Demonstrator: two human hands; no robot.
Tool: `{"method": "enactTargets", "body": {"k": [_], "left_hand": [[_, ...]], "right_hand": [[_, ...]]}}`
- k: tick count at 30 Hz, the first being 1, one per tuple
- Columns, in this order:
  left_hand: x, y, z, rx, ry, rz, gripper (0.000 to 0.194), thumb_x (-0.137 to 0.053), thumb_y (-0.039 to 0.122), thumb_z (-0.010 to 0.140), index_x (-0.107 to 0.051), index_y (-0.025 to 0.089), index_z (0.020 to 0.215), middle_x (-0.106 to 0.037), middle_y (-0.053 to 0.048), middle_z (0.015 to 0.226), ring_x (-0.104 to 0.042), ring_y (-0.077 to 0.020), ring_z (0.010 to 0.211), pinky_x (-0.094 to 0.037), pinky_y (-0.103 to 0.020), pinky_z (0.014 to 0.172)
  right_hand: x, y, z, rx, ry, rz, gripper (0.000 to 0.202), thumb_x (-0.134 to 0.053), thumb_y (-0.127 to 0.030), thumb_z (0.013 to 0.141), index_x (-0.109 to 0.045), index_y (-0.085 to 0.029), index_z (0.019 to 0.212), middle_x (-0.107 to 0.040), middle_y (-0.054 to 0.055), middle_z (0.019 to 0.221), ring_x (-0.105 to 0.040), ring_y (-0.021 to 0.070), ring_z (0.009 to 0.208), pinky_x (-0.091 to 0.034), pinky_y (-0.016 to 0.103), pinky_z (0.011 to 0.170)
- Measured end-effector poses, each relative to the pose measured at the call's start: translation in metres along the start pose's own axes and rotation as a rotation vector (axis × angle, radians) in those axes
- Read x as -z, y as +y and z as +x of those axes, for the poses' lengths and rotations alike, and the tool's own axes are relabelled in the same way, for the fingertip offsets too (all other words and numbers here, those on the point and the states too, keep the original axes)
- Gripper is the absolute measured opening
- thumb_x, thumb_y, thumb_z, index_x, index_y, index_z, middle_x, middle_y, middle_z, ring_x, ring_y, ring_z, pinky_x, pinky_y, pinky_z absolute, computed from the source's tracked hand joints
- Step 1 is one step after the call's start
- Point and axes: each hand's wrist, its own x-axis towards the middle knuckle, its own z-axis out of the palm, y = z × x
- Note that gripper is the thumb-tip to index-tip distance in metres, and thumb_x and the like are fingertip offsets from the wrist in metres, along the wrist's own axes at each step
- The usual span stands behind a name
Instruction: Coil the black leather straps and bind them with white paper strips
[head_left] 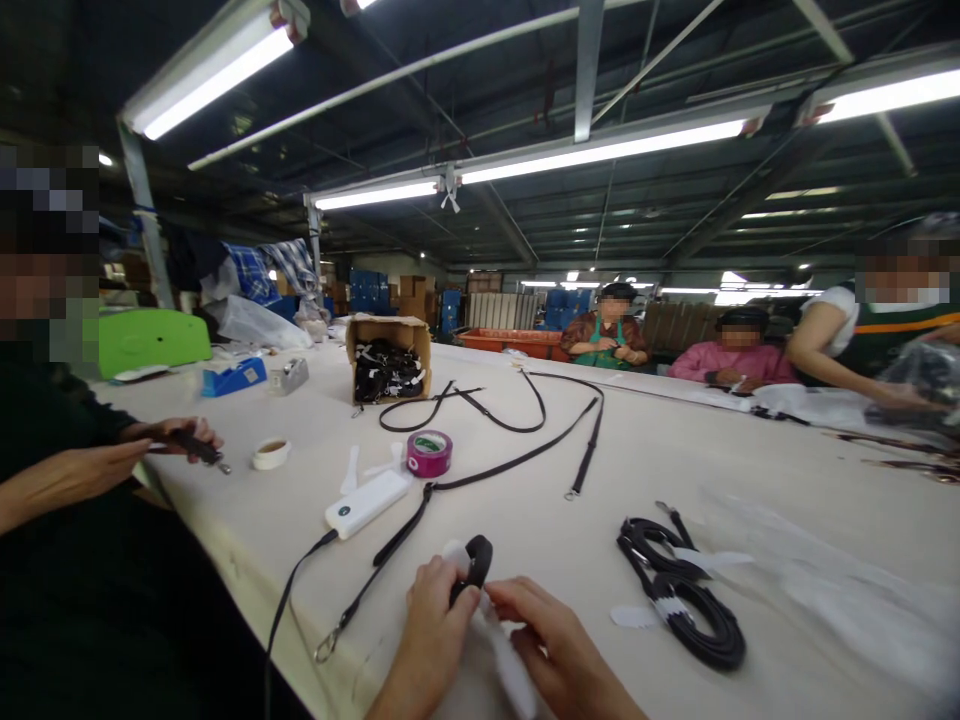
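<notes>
My left hand [435,620] is closed around a small coil of black strap [480,562] above the near edge of the table. A white strip with a rounded end [506,655] passes by the coil and hangs down between my hands. Fingers of my right hand [555,630] are bent and pinch this strip just beside the coil. To the right lies another coiled black strap [709,630], banded with a white strip. A long black strap with metal clips [589,450] lies loosely looped ahead of my hands.
Beyond my hands are a purple tape roll [430,462], a white device [367,503] and a carton [425,350] of black straps. Farther left sit a blue tape dispenser [234,378] and a cream tape roll [270,455]. Co-workers are around the table; clear plastic [840,600] lies right.
</notes>
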Motion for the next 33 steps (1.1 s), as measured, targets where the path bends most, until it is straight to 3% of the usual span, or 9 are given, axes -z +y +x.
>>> {"method": "enactTargets", "body": {"k": [3, 7, 10, 13, 15, 19, 22, 26, 33], "left_hand": [[0.000, -0.002, 0.000, -0.005, -0.006, -0.005, 0.017, -0.042, 0.033, 0.081, -0.054, 0.022, 0.084, -0.058, -0.005, 0.095, -0.051, -0.0237, 0.101, -0.038, -0.036, 0.092], [0.000, 0.000, -0.002, 0.000, 0.001, 0.055, 0.011, -0.043, 0.027, 0.081, -0.053, 0.022, 0.084, -0.058, -0.005, 0.097, -0.051, -0.0223, 0.101, -0.037, -0.035, 0.092], [0.000, 0.006, -0.005, -0.022, -0.008, 0.135, 0.011, -0.043, 0.022, 0.083, -0.053, 0.022, 0.086, -0.058, -0.004, 0.099, -0.050, -0.0217, 0.103, -0.034, -0.035, 0.096], [-0.001, 0.009, -0.007, -0.055, -0.023, 0.189, 0.012, -0.042, 0.019, 0.083, -0.054, 0.022, 0.086, -0.058, -0.005, 0.101, -0.049, -0.0219, 0.103, -0.034, -0.037, 0.097], [-0.003, 0.008, -0.007, -0.085, -0.021, 0.214, 0.012, -0.044, 0.017, 0.083, -0.054, 0.021, 0.087, -0.059, -0.005, 0.101, -0.049, -0.0225, 0.103, -0.034, -0.038, 0.097], [-0.015, 0.002, -0.009, -0.164, -0.014, 0.279, 0.011, -0.050, 0.016, 0.079, -0.058, 0.021, 0.085, -0.060, -0.005, 0.102, -0.049, -0.0244, 0.106, -0.028, -0.046, 0.105], [-0.024, -0.004, -0.011, -0.225, -0.004, 0.333, 0.017, -0.052, 0.013, 0.078, -0.062, 0.019, 0.090, -0.061, -0.007, 0.106, -0.048, -0.0254, 0.111, -0.017, -0.052, 0.112], [-0.031, -0.009, -0.013, -0.299, -0.010, 0.400, 0.020, -0.051, 0.013, 0.080, -0.064, 0.018, 0.095, -0.062, -0.008, 0.109, -0.048, -0.0263, 0.114, -0.013, -0.055, 0.115], [-0.034, -0.014, -0.015, -0.370, -0.045, 0.476, 0.022, -0.051, 0.016, 0.084, -0.065, 0.017, 0.100, -0.062, -0.009, 0.115, -0.048, -0.0289, 0.117, -0.013, -0.060, 0.116]], "right_hand": [[-0.004, 0.004, -0.004, 0.209, -0.036, -0.236, 0.041, -0.044, -0.004, 0.081, -0.063, -0.022, 0.112, -0.061, 0.010, 0.120, -0.061, 0.0194, 0.107, -0.050, 0.029, 0.092], [-0.011, 0.004, -0.006, 0.292, -0.132, -0.365, 0.024, -0.043, -0.014, 0.092, -0.064, -0.020, 0.083, -0.065, 0.007, 0.099, -0.064, 0.0159, 0.085, -0.052, 0.022, 0.075], [-0.013, 0.005, -0.006, 0.312, -0.020, -0.275, 0.028, -0.034, -0.019, 0.097, -0.062, -0.021, 0.095, -0.065, 0.007, 0.094, -0.063, 0.0159, 0.080, -0.053, 0.025, 0.071], [-0.013, 0.004, -0.005, 0.056, 0.097, 0.013, 0.020, -0.039, -0.032, 0.099, -0.054, -0.023, 0.109, -0.067, 0.007, 0.098, -0.067, 0.0173, 0.082, -0.056, 0.030, 0.074], [-0.011, 0.002, -0.002, -0.137, 0.113, 0.183, 0.024, -0.045, -0.043, 0.096, -0.053, -0.022, 0.102, -0.068, 0.007, 0.094, -0.070, 0.0190, 0.079, -0.058, 0.030, 0.067], [-0.004, -0.007, 0.011, -0.400, 0.123, 0.169, 0.034, -0.053, -0.052, 0.084, -0.053, -0.019, 0.072, -0.061, 0.000, 0.059, -0.059, 0.0134, 0.050, -0.043, 0.020, 0.038], [-0.002, -0.010, 0.020, -0.572, 0.129, 0.159, 0.028, -0.056, -0.047, 0.073, -0.052, -0.019, 0.069, -0.058, -0.003, 0.052, -0.051, 0.0099, 0.039, -0.032, 0.018, 0.031], [-0.002, -0.008, 0.027, -0.635, 0.121, 0.160, 0.027, -0.057, -0.038, 0.064, -0.050, -0.020, 0.083, -0.055, -0.008, 0.047, -0.047, 0.0091, 0.033, -0.027, 0.017, 0.028], [0.003, -0.007, 0.029, -0.633, 0.048, 0.197, 0.039, -0.057, -0.036, 0.065, -0.055, -0.016, 0.099, -0.049, -0.012, 0.040, -0.036, 0.0065, 0.031, -0.023, 0.016, 0.029]]}}
